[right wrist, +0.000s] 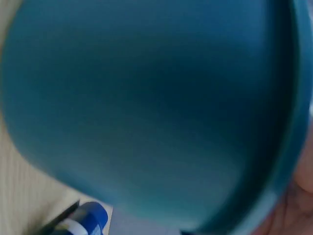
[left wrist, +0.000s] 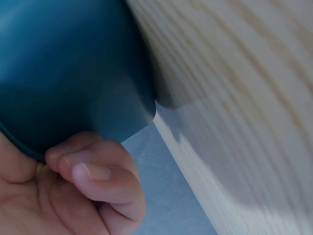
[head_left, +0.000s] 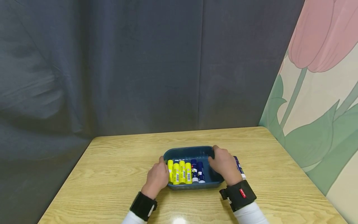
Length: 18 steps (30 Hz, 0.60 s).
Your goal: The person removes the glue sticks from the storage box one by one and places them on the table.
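A dark teal rectangular dish (head_left: 193, 187) is between the two hands near the middle of the table. My left hand (head_left: 158, 175) grips its left rim, with curled fingers (left wrist: 100, 171) against the outer wall in the left wrist view. On the opposite side my right hand (head_left: 225, 163) holds the right rim, thumb over the inside. Several yellow glue sticks (head_left: 182, 172) lie side by side in the dish's left part, and two dark blue glue sticks (head_left: 194, 171) lie to their right. Whether the dish's base touches the table, I cannot tell.
Just right of my right hand, more dark blue glue stick (head_left: 239, 168) shows on the wooden table (head_left: 120, 174), partly hidden by the hand; its blue end (right wrist: 93, 215) appears in the right wrist view. A dark grey curtain (head_left: 145, 68) hangs behind the table.
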Each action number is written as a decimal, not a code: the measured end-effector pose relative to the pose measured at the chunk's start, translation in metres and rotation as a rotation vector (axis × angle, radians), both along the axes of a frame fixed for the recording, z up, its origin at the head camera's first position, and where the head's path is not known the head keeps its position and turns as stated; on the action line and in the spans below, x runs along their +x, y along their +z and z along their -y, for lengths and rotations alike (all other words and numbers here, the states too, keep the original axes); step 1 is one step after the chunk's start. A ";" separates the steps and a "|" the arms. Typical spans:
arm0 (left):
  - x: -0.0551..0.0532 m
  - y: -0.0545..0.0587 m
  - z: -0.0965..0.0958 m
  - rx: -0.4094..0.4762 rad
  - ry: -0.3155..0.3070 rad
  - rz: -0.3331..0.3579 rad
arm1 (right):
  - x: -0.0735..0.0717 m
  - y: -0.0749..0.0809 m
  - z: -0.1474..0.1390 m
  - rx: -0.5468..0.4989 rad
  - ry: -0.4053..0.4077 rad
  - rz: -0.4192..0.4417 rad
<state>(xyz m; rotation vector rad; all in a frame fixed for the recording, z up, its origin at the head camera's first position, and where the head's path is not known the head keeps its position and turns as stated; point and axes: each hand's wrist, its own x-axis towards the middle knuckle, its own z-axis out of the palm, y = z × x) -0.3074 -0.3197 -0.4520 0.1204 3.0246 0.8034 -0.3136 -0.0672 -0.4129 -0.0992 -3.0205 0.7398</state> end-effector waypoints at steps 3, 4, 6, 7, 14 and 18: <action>0.000 0.000 0.000 -0.001 0.000 -0.002 | 0.000 -0.002 0.007 -0.003 0.011 0.003; 0.000 0.000 0.000 0.000 0.001 -0.003 | 0.001 -0.003 0.009 0.004 0.016 0.001; 0.000 0.001 0.000 0.001 0.003 0.000 | 0.001 -0.005 0.012 0.013 0.025 -0.001; 0.000 0.001 0.000 0.001 0.003 0.000 | 0.001 -0.006 0.013 0.016 0.027 0.000; 0.001 0.002 0.000 0.001 0.006 0.009 | 0.001 -0.013 0.021 0.025 0.054 0.016; 0.001 0.002 0.000 -0.002 0.008 0.014 | 0.001 -0.019 0.025 0.023 0.070 0.027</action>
